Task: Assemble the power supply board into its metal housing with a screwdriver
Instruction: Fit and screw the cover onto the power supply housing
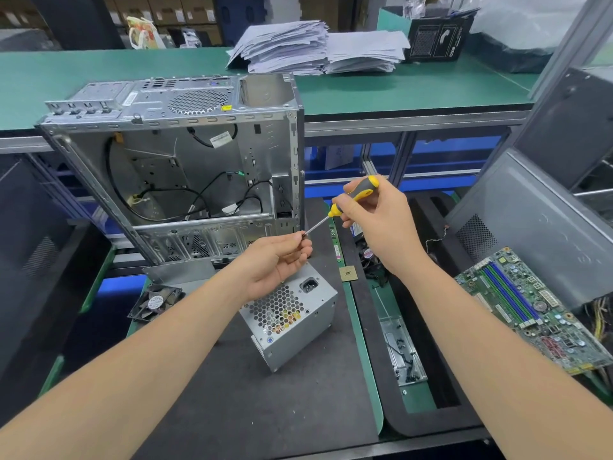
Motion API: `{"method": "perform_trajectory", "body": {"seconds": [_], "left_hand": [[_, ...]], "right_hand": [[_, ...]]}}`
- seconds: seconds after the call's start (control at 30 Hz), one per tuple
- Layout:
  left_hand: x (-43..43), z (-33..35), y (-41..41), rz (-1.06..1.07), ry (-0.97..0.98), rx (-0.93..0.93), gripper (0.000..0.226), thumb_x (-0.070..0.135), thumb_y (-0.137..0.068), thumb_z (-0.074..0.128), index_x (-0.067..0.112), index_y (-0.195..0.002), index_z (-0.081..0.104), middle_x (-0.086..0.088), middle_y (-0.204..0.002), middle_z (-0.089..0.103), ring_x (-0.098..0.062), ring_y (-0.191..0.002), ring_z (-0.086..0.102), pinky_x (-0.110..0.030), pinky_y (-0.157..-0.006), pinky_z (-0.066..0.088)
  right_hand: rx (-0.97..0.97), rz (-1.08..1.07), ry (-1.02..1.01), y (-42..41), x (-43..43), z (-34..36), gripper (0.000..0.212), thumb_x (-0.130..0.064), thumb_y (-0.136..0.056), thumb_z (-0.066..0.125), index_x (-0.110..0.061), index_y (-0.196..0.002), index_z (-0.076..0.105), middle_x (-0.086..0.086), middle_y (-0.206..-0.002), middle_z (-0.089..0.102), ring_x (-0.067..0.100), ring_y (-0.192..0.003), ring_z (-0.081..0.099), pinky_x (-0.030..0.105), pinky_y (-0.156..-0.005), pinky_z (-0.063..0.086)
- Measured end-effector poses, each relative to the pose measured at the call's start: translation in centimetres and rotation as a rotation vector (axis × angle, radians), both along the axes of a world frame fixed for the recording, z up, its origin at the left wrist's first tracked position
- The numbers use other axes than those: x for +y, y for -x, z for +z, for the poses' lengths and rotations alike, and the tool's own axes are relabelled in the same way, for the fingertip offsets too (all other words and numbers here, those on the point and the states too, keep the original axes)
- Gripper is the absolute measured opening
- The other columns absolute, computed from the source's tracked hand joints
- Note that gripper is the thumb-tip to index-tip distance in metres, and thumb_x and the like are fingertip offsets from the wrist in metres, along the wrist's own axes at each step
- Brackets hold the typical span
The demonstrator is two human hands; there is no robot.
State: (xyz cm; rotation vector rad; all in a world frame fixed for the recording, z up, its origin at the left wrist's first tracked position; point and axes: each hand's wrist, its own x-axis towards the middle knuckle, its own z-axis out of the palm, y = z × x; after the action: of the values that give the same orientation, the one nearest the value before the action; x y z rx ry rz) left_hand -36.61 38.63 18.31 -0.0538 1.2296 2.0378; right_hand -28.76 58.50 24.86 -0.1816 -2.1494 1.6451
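Right hand (378, 220) grips the yellow-grey screwdriver (335, 210); left hand (275, 260) fingers (300, 250) pinch its tip (handle print unreadable)

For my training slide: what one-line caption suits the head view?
Right hand grips a yellow-handled screwdriver while the left hand pinches its tip above the power supply unit.

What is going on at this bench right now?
A person grips a screwdriver by its handle in the right hand, while the left hand pinches its tip; whether anything sits on the tip is too small to tell. The power supply sits untouched on the mat below the hands, and the open case stands behind it.
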Motion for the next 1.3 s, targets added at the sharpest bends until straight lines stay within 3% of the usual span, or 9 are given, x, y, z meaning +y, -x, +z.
{"method": "perform_trajectory", "body": {"seconds": [0.37, 0.43, 0.5, 0.6, 0.73, 0.93, 1.03, 1.17, 1.3], "left_hand": [[-0.1, 0.0, 0.2, 0.011, -0.017, -0.071, 0.017, 0.013, -0.097, 0.067, 0.005, -0.101, 0.081, -0.013, -0.096, 0.074, -0.019, -0.082, 0.073, -0.026, -0.07, 0.06], [-0.2, -0.3, 0.4, 0.068, 0.091, 0.058, 0.019, 0.014, -0.1, 0.063, 0.008, -0.105, 0.08, -0.01, -0.094, 0.075, -0.018, -0.082, 0.072, -0.026, -0.071, 0.059], [-0.4, -0.5, 0.5, 0.079, 0.415, 0.347, 0.022, 0.018, -0.103, 0.058, 0.019, -0.106, 0.079, -0.002, -0.095, 0.076, -0.016, -0.083, 0.069, -0.026, -0.071, 0.056], [-0.6, -0.7, 0.7, -0.12, 0.771, 0.545, 0.014, 0.039, -0.098, 0.064, 0.034, -0.105, 0.074, 0.011, -0.107, 0.073, -0.012, -0.096, 0.066, -0.028, -0.078, 0.051], [-0.1, -0.9, 0.8, -0.471, 0.76, 0.465, 0.015, 0.041, -0.095, 0.069, 0.04, -0.107, 0.078, 0.013, -0.124, 0.069, -0.011, -0.117, 0.059, -0.032, -0.099, 0.039], [0.0, -1.1, 1.3, -0.594, 0.702, 0.437, 0.012, 0.027, -0.1, 0.067, 0.03, -0.108, 0.077, -0.012, -0.12, 0.073, -0.021, -0.103, 0.064, -0.048, -0.106, 0.048], [-0.1, -1.3, 1.3, -0.61, 0.704, 0.447, 0.013, 0.028, -0.1, 0.067, 0.028, -0.111, 0.073, -0.019, -0.115, 0.069, -0.022, -0.094, 0.056, -0.044, -0.089, 0.047], [-0.1, -0.9, 1.4, -0.664, 0.717, 0.472, 0.019, 0.024, -0.093, 0.073, 0.035, -0.109, 0.071, 0.0, -0.115, 0.062, -0.013, -0.093, 0.056, -0.034, -0.086, 0.046], [-0.1, -1.0, 1.5, -0.659, 0.644, 0.407, 0.023, 0.013, -0.095, 0.07, 0.028, -0.113, 0.07, -0.01, -0.115, 0.063, -0.022, -0.086, 0.056, -0.027, -0.062, 0.046]], "right_hand": [[0.019, -0.035, 0.013, 0.2, 0.1, -0.2, 0.017, -0.022, -0.098, 0.073, -0.011, -0.109, 0.067, 0.006, -0.093, 0.077, 0.023, -0.079, 0.076, 0.044, -0.073, 0.065], [0.018, -0.04, 0.013, 0.2, 0.1, -0.2, 0.017, -0.022, -0.098, 0.073, -0.01, -0.109, 0.067, 0.006, -0.092, 0.077, 0.023, -0.078, 0.076, 0.042, -0.072, 0.065], [0.013, -0.05, 0.013, 0.2, 0.3, -0.2, 0.016, -0.021, -0.098, 0.073, -0.009, -0.108, 0.068, 0.006, -0.092, 0.077, 0.022, -0.077, 0.075, 0.041, -0.072, 0.065], [0.0, -0.055, 0.011, 0.0, 0.5, -0.1, 0.016, -0.021, -0.099, 0.072, -0.01, -0.108, 0.068, 0.007, -0.092, 0.077, 0.022, -0.077, 0.075, 0.041, -0.073, 0.065], [-0.012, -0.054, -0.008, -0.3, 0.8, -0.2, 0.013, -0.021, -0.098, 0.072, -0.012, -0.105, 0.068, 0.005, -0.089, 0.078, 0.02, -0.075, 0.075, 0.038, -0.071, 0.065], [-0.015, -0.056, -0.043, -0.9, 1.4, -0.5, 0.011, -0.021, -0.097, 0.073, -0.013, -0.102, 0.067, 0.005, -0.085, 0.078, 0.02, -0.072, 0.075, 0.033, -0.067, 0.063], [-0.019, -0.06, -0.051, -1.0, 1.6, -0.6, 0.012, -0.021, -0.097, 0.074, -0.013, -0.102, 0.067, 0.006, -0.083, 0.077, 0.02, -0.072, 0.075, 0.033, -0.066, 0.062], [-0.026, -0.067, -0.061, -0.9, 1.7, -0.7, 0.011, -0.022, -0.097, 0.074, -0.015, -0.102, 0.067, 0.005, -0.084, 0.077, 0.02, -0.072, 0.075, 0.035, -0.068, 0.064], [-0.03, -0.058, -0.072, -0.9, 1.5, -0.8, 0.011, -0.023, -0.097, 0.073, -0.015, -0.102, 0.068, 0.003, -0.083, 0.077, 0.019, -0.07, 0.075, 0.037, -0.069, 0.064]]}}
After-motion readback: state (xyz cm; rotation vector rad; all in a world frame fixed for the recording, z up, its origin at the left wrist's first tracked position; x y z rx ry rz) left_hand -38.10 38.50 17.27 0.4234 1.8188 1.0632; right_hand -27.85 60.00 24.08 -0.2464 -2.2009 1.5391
